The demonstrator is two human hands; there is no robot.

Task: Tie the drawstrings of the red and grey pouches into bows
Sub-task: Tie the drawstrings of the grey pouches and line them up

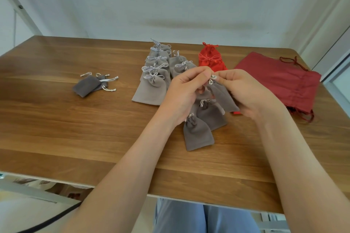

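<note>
The fingers [200,73] of the left hand [186,91] and right hand [248,92] are pinched on the pale drawstring [211,80] of a grey pouch [222,96] held over the middle of the bench [75,128]. Tied grey pouches [197,132] lie just beneath, red pouches [210,58] near the far edge, and untied grey pouches [91,84] toward the left edge.

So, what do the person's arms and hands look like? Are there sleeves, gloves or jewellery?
The left forearm and the right forearm are bare to the frame's lower edge; no sleeve shows. The left hand and the right hand wear no gloves, and no ring, watch or bracelet is visible. Nail details are too small to tell.
</note>
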